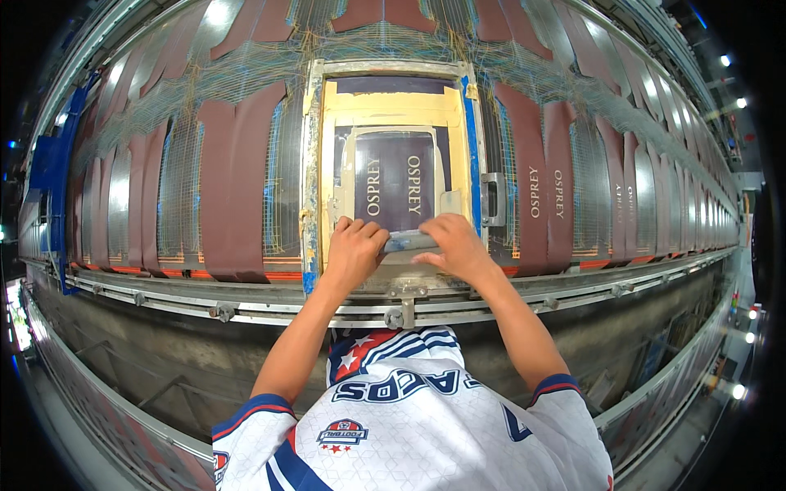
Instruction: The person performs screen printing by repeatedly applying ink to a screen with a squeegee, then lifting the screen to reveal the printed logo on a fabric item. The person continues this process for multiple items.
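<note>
A screen printing frame [313,123] lies on the long table straight ahead of me, its inner edges masked with yellowish tape. White lettering shows in the dark mesh window [393,176]. Across the near end of that window rests a squeegee [411,240] with a worn, grey-blue handle. My left hand [355,250] is closed around its left end, and my right hand [456,249] grips the right end with the thumb on the near side. The squeegee's blade is mostly hidden by its handle and my fingers.
Maroon cut fabric pieces [233,180] lie along the table on both sides; some on the right [534,184] carry white print. A metal rail [491,307] with clamps runs along the near edge. A metal handle [493,199] juts from the frame's right side. Blue equipment [61,172] stands far left.
</note>
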### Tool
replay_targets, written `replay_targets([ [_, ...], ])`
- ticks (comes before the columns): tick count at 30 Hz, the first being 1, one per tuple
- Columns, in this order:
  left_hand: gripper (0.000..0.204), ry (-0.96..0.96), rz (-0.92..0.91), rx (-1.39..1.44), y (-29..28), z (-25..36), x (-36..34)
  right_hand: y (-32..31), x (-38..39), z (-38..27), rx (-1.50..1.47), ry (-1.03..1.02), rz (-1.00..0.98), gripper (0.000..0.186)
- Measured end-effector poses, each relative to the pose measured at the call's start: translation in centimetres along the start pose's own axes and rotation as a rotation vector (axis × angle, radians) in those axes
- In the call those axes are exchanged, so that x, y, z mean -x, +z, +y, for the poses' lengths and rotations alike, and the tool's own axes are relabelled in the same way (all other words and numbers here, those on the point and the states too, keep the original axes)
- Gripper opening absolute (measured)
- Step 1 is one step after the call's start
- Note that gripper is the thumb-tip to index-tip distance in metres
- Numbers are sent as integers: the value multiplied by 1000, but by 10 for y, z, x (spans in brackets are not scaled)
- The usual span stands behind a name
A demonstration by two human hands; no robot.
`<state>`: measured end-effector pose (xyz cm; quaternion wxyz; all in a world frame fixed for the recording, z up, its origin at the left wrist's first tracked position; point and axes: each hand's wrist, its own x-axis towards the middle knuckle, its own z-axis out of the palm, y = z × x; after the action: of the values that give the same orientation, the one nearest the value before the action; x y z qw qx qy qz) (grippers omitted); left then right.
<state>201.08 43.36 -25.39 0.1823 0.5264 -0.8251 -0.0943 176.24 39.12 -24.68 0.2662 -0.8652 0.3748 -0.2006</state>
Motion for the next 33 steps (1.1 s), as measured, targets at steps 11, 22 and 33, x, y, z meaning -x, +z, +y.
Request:
replay_targets([
  [11,30,-64,-15,38,2,2,6,-14,-22,128,46,886,529,33],
  [22,40,-122,-50,90,-34,-5,23,-41,-38,102,-119,809,593,33],
  [33,35,-73,-61,-28,-150,-187,129,144,-164,-30,-166,595,805,30],
])
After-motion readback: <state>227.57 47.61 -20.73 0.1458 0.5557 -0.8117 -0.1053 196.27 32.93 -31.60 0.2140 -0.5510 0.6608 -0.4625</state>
